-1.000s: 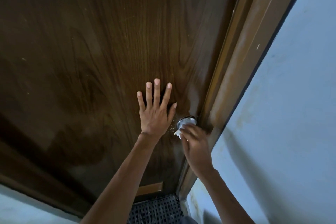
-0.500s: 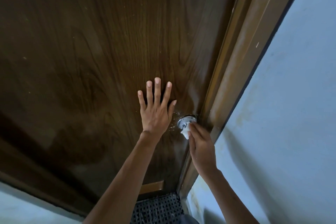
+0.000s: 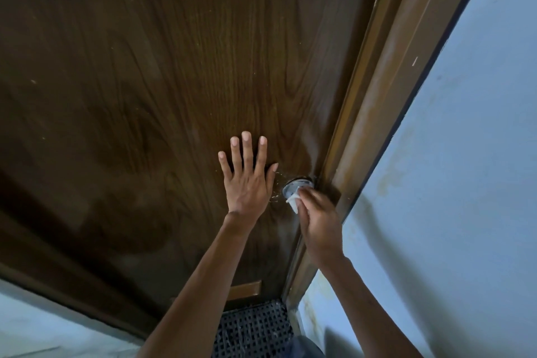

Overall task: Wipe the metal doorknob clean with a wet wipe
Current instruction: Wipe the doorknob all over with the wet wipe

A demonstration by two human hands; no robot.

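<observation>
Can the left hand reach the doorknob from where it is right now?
Probably yes. The left hand lies flat on the door beside the doorknob, nothing between. The right hand holds the wet wipe on the knob's near side, leaving its left edge free.

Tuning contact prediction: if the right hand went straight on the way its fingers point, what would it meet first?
The metal doorknob: the right hand pinches the wet wipe, which seems pressed to the knob's face. Behind it lies the wooden door; depth is hard to judge.
</observation>
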